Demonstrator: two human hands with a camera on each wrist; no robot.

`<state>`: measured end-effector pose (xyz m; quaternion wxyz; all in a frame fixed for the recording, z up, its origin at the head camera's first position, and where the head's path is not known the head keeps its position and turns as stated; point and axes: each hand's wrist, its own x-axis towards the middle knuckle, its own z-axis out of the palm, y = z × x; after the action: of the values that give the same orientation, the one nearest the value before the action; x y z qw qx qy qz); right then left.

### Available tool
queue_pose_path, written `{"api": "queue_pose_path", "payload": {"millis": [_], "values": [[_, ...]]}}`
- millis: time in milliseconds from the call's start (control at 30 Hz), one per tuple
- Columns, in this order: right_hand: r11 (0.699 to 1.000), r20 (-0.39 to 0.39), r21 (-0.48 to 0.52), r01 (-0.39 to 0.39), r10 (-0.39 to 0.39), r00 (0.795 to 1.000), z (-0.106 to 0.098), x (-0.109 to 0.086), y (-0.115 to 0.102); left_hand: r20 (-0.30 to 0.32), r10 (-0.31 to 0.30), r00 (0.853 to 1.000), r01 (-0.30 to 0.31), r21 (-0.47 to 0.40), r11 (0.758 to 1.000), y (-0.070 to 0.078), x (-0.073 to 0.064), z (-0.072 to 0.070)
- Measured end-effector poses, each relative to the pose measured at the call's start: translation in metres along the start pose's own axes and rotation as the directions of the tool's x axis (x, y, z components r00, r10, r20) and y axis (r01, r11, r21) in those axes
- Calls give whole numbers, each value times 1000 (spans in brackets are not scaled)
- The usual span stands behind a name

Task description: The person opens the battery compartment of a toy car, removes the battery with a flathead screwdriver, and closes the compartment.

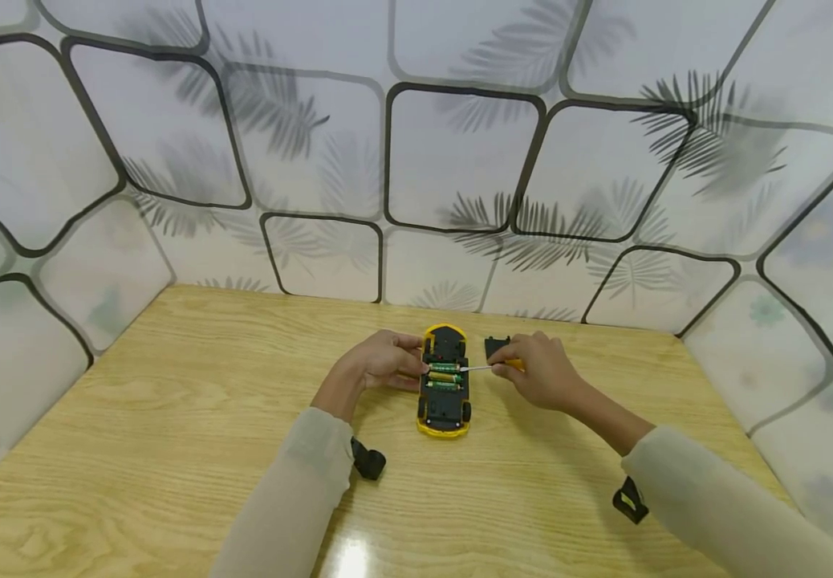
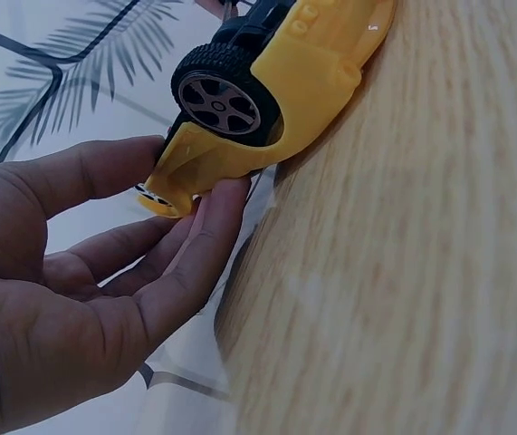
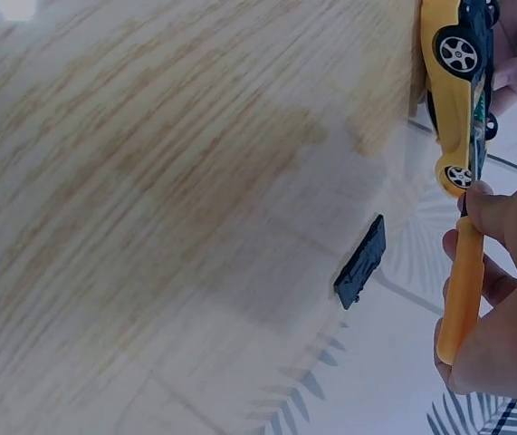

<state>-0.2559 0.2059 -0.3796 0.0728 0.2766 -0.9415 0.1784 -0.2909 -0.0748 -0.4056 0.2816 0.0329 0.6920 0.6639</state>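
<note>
A yellow toy car (image 1: 447, 415) lies upside down on the table, its black underside and wheels facing up. Three green batteries (image 1: 444, 386) sit side by side in the open compartment at its middle. My left hand (image 1: 388, 361) grips the car's left side between thumb and fingers; the left wrist view shows them on the yellow body (image 2: 317, 77). An orange-handled screwdriver (image 3: 462, 290) is held in my right hand (image 1: 542, 373). Its thin metal shaft points left, with the tip at the right end of the uppermost battery. Whether it touches that battery I cannot tell.
A black battery cover (image 1: 494, 346) lies on the wooden table (image 1: 171, 417) just beyond my right hand, to the right of the car. Behind the table stands a patterned wall (image 1: 460, 160), which also closes in both sides. Black straps hang at both wrists.
</note>
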Motion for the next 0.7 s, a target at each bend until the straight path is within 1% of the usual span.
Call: {"api": "queue_pose_path", "payload": {"millis": [167, 267, 500, 567, 600, 700], "values": [[997, 17, -78, 24, -23, 1000, -5, 0, -5, 1, -1, 1000, 1, -2, 1000, -1, 0, 0], [991, 40, -131, 33, -28, 999, -10, 0, -9, 4, -5, 1000, 5, -2, 1000, 0, 0, 0], [973, 142, -229, 25, 8, 990, -23, 8, -32, 3, -8, 1000, 8, -9, 1000, -1, 0, 0], [960, 173, -279, 19, 31, 984, -26, 12, -41, 4, -5, 1000, 5, -10, 1000, -1, 0, 1], [948, 184, -317, 19, 41, 982, -27, 13, -46, 4, -4, 1000, 4, -9, 1000, -1, 0, 1], [897, 230, -442, 10, 103, 968, -30, 19, -62, 5, -3, 1000, 3, -9, 1000, -1, 0, 1]]}}
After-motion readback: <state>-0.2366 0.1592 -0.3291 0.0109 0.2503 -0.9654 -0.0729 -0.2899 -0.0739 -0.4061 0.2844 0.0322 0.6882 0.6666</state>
